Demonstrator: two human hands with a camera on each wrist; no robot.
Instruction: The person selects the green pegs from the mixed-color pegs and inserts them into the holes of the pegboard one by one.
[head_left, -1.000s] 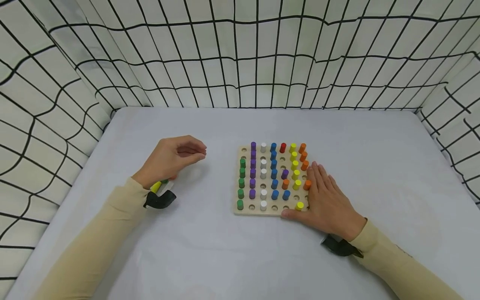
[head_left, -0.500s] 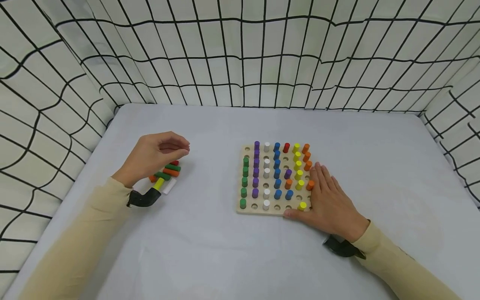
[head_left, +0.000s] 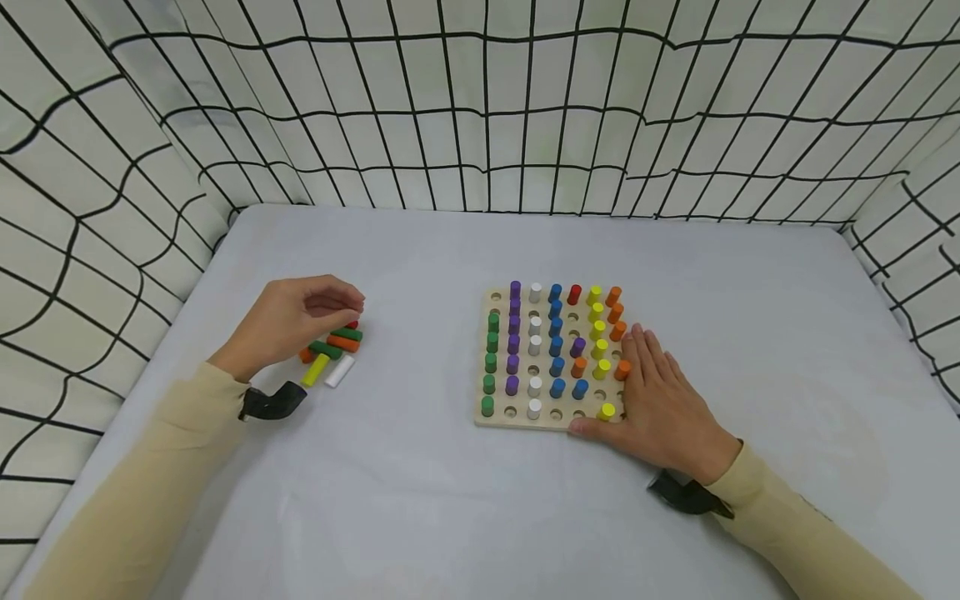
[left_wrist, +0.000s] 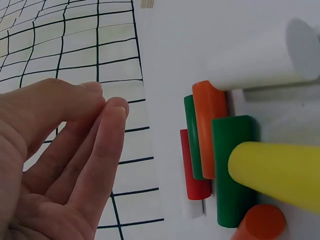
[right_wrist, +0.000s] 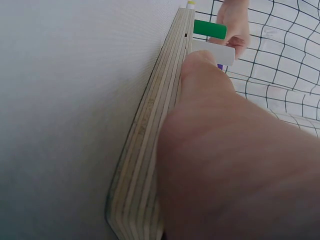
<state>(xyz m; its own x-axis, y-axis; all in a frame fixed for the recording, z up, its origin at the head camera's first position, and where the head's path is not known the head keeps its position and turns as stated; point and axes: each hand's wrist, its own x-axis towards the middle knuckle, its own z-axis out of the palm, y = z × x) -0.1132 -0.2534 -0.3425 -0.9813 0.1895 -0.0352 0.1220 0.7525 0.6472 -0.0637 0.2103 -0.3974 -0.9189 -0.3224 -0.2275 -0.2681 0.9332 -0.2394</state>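
Observation:
My left hand point(head_left: 300, 317) hovers over the far end of a small pile of loose pegs, thumb and fingers bent with their tips close together. Nothing shows between them in the left wrist view. Under and beside it lie a red peg point(left_wrist: 196, 175), a green peg point(head_left: 347, 334), an orange peg point(head_left: 343, 343), a yellow peg point(head_left: 315, 370) and a white peg point(head_left: 340, 371). My right hand point(head_left: 660, 408) rests flat against the right side of a wooden pegboard point(head_left: 544, 422), fingers straight, thumb along its front edge. Rows of coloured pegs stand upright in the board; several holes are bare.
A white cloth point(head_left: 420, 492) covers the table. Black netting point(head_left: 487, 112) over pale panels rises behind the table and at both sides. Black straps point(head_left: 273, 402) sit on both wrists.
My left hand has moved left, away from the board, then lowered over the loose pegs, which have come into sight. The right hand stays at the board, and the view has shifted slightly.

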